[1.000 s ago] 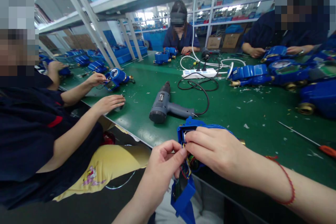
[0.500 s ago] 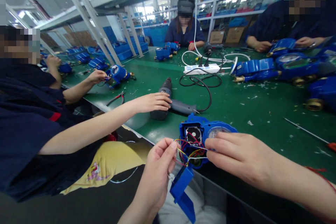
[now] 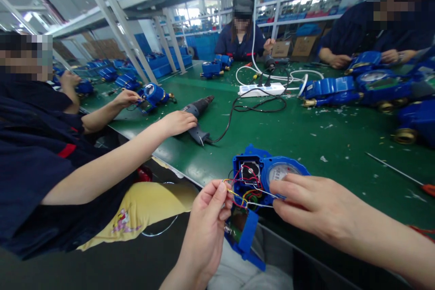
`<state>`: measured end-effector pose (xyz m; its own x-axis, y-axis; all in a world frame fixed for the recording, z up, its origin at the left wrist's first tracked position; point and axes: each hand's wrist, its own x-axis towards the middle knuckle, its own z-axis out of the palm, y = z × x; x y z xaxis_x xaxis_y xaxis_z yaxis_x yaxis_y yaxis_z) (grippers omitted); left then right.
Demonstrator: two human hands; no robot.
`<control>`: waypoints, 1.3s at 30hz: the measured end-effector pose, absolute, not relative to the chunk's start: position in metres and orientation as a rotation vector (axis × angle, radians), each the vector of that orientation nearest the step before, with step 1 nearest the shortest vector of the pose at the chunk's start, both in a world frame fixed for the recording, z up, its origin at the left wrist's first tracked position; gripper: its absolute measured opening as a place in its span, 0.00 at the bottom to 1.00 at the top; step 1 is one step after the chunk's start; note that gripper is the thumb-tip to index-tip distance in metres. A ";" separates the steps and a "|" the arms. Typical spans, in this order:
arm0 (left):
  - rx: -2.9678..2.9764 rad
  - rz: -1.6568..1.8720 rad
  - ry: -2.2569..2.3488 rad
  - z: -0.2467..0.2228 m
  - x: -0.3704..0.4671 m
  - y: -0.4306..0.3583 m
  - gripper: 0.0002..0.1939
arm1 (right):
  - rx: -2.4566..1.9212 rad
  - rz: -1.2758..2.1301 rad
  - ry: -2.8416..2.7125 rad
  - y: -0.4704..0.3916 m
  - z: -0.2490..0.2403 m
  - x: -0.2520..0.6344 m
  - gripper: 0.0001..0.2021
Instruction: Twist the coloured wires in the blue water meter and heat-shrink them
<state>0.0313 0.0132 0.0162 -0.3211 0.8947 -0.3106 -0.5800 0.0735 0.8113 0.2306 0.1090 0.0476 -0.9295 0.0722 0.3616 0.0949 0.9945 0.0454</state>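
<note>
A blue water meter [image 3: 290, 161] lies at the table's front edge, its square compartment open beside a round dial. Red, yellow and white wires spill out of it. My left hand [image 3: 207, 222] is closed, thumb and finger pinching thin yellow and red wires [image 3: 238, 196] left of the compartment. Over the dial's lower edge, my right hand [image 3: 309, 201] is closed on white wires [image 3: 263, 191] pulled to the right. The right fingertips are partly hidden. Below the edge hangs a blue cover [image 3: 249, 233] on the wires, with a green circuit board and a spring showing.
At left, a co-worker's hand [image 3: 180, 122] rests on a grey heat gun [image 3: 200, 108]. A white power strip [image 3: 261, 90] with cables lies farther back. More blue meters [image 3: 331, 88] and a screwdriver [image 3: 397, 170] lie at right. Other people sit around the green table [image 3: 340, 145].
The co-worker's hand has shifted the heat gun left and turned it. The hanging cover has swung round, exposing its board. My right hand has moved slightly right, uncovering more of the dial.
</note>
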 end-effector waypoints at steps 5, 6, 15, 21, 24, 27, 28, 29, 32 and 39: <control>0.570 1.492 1.215 0.019 0.029 0.013 0.11 | -0.246 0.057 -2.712 0.104 0.055 0.227 0.16; 0.613 1.481 1.229 0.019 0.029 0.013 0.11 | -0.294 0.170 -2.685 0.102 0.057 0.224 0.14; 0.917 1.443 1.412 0.021 0.029 0.012 0.06 | -0.728 0.730 -2.455 0.080 0.043 0.176 0.06; 1.148 1.391 1.544 0.022 0.032 0.007 0.10 | -0.833 0.884 -2.311 0.072 0.042 0.175 0.09; 1.097 1.445 1.545 0.021 0.031 0.007 0.11 | -0.843 0.887 -2.278 0.072 0.047 0.178 0.10; 1.006 1.439 1.508 0.022 0.031 0.009 0.09 | -0.826 0.942 -2.232 0.073 0.047 0.179 0.10; 0.980 1.431 1.490 0.023 0.032 0.010 0.08 | -0.818 0.960 -2.224 0.073 0.045 0.178 0.09; 0.957 1.429 1.476 0.024 0.032 0.011 0.08 | -0.813 0.968 -2.219 0.072 0.044 0.178 0.09; 0.911 1.443 1.459 0.028 0.037 0.013 0.07 | -0.830 0.956 -2.186 0.069 0.038 0.175 0.09; 0.974 1.448 1.427 0.028 0.042 0.014 0.09 | -0.884 0.950 -2.109 0.061 0.036 0.176 0.08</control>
